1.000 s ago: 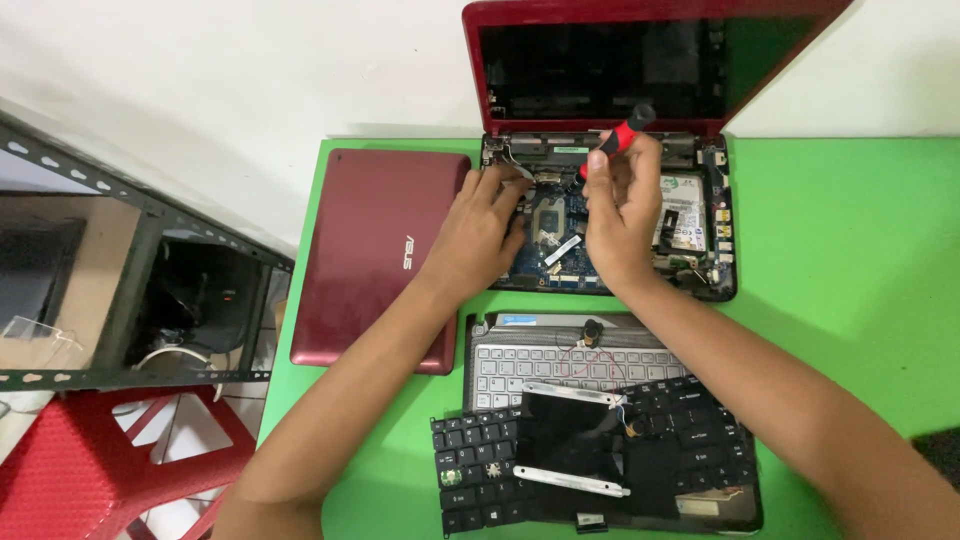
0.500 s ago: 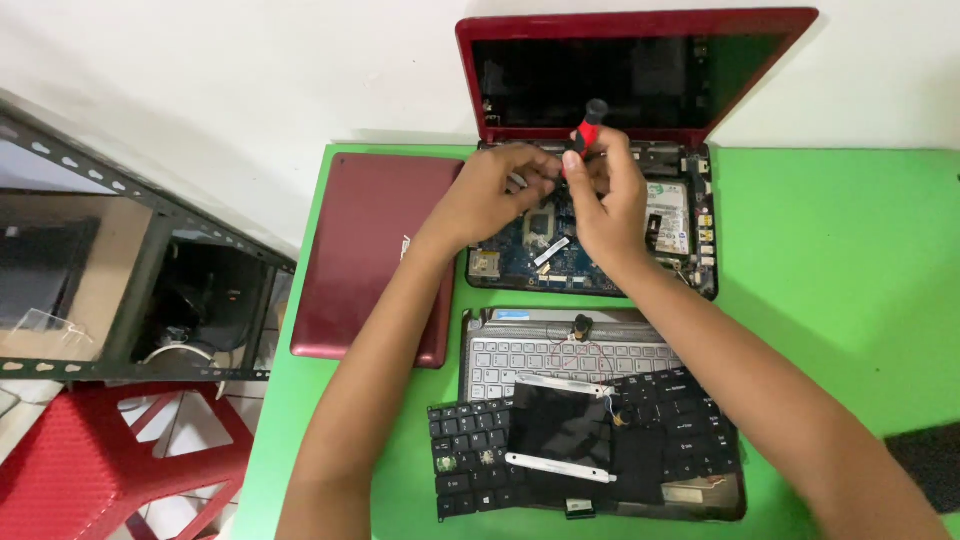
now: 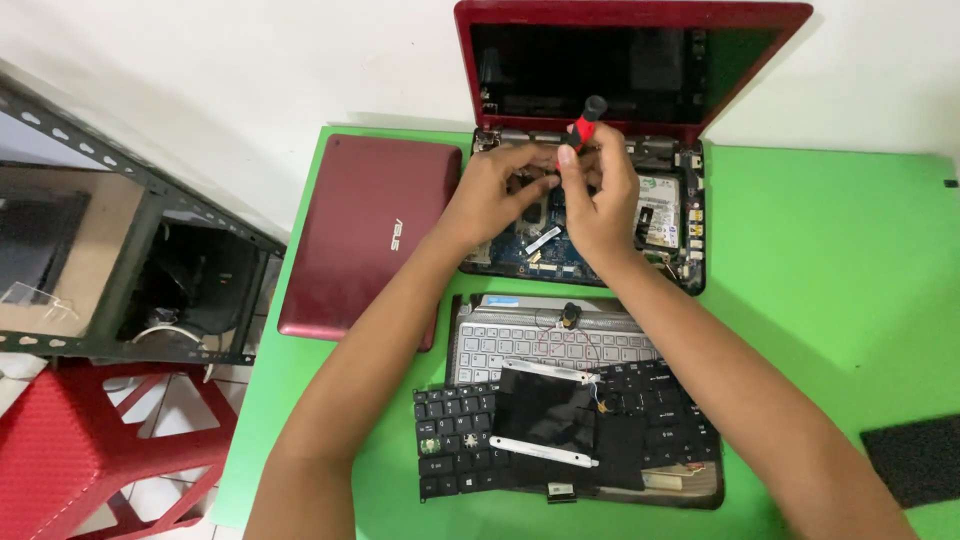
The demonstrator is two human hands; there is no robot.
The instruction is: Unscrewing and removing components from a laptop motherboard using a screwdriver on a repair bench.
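We see an open red laptop [image 3: 600, 190] at the far side of the green bench [image 3: 840, 280]. Its top cover is off, so the blue circuit board [image 3: 545, 245] inside shows. Both hands are over this open laptop.

Our right hand [image 3: 600, 195] is closed around a screwdriver [image 3: 583, 125] with a red and black handle. The handle sticks up above the fingers, just in front of the laptop's dark screen [image 3: 610, 65]. The tip is hidden by the hand, so we cannot tell what it touches. Our left hand [image 3: 495, 190] is curled, with its fingertips pinched together right beside the right hand. It may be holding something tiny, but we cannot tell.

The screwdriver looks light and stiff. We think it is best held by the fat handle, as it is now. The board inside the laptop looks thin and easy to break, so we would hold the laptop by its red edges, not by the board.

To the left of the open laptop lies a second red laptop [image 3: 365, 235], closed flat. Nearer to us than the open laptop is a grey keyboard frame [image 3: 540, 340]. A black keyboard [image 3: 460, 440] lies nearer still, with a dark flat drive in a metal bracket [image 3: 545, 410] on top.
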